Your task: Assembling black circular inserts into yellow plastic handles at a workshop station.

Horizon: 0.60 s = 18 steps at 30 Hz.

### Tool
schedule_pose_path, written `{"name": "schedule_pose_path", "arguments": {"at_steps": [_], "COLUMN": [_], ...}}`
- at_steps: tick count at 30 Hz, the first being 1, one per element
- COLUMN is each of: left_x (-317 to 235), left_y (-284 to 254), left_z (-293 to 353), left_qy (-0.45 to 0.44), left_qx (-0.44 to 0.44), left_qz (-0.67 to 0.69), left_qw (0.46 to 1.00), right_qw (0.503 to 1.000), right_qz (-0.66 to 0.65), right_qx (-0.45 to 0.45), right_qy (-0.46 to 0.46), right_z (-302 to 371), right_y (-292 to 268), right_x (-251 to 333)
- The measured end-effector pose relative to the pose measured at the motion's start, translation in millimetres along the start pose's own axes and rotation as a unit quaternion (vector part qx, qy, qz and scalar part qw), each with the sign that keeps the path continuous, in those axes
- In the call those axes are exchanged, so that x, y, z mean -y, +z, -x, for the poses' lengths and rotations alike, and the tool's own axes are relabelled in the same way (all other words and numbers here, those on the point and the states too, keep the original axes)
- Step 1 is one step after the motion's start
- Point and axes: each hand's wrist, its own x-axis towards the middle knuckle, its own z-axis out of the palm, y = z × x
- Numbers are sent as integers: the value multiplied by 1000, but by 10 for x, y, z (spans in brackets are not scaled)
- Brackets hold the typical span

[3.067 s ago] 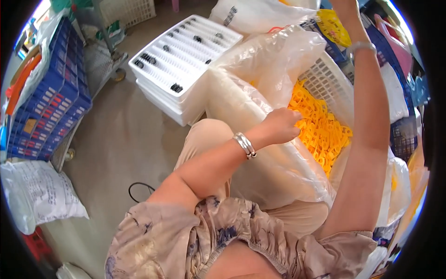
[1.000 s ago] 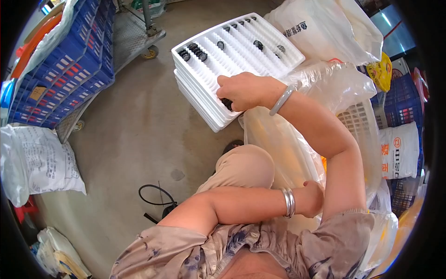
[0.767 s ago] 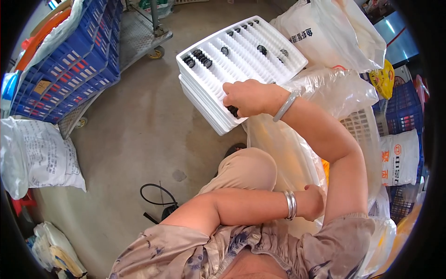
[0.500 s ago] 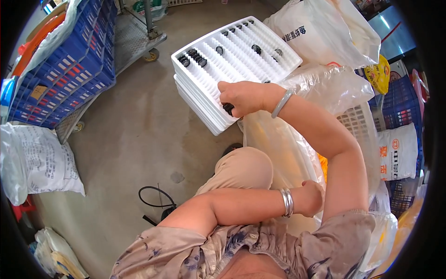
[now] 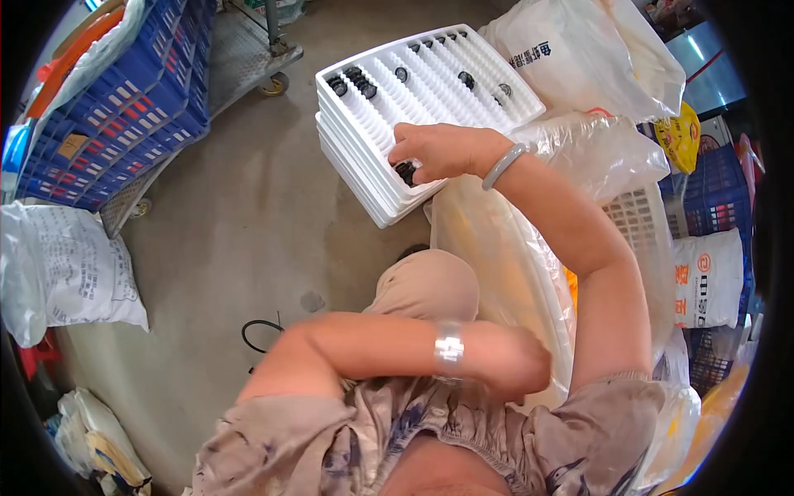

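Note:
A stack of white plastic trays [image 5: 376, 194] stands ahead of me, the top one lined with ribbed slots. Small black round discs [image 5: 360, 82] sit in some slots, mostly toward the far and left sides. My right hand [image 5: 451, 153], with a pale bangle on its wrist, is over the tray's near edge, its fingers bent in a pinch at several black discs [image 5: 404, 172]. Across my lap reaches my left hand [image 5: 521, 361], smeared by motion beside a clear plastic bag [image 5: 496, 264]; its fingers are hidden.
Blue crates [image 5: 124, 107] and a metal trolley [image 5: 240, 58] stand at the left, with a white sack [image 5: 87, 273] below. White sacks [image 5: 587, 58] lie behind the trays at the right. A white perforated basket [image 5: 641, 223] is beside my right arm. A black cable [image 5: 260, 324] lies on the floor.
My left hand has drawn back left and slightly toward me. My right hand stays at the near edge of the tray, where more black discs show under its fingers. The whole view has shifted slightly.

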Motion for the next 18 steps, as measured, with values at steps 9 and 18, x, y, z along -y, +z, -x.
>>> {"name": "schedule_pose_path", "arguments": {"at_steps": [9,18], "left_x": [1407,2054], "left_y": [-763,-550], "left_z": [1970,1723], "left_qy": [-436,-418], "left_qx": [-752,-754], "left_qz": [10,-119], "left_qw": [494,492], "right_qw": [997,944], "right_qz": [-38,123], "right_qx": [56,-304], "right_qy": [38,18], "right_z": [-126,-896], "right_y": [-35,-47], "right_x": [8,-439]}}
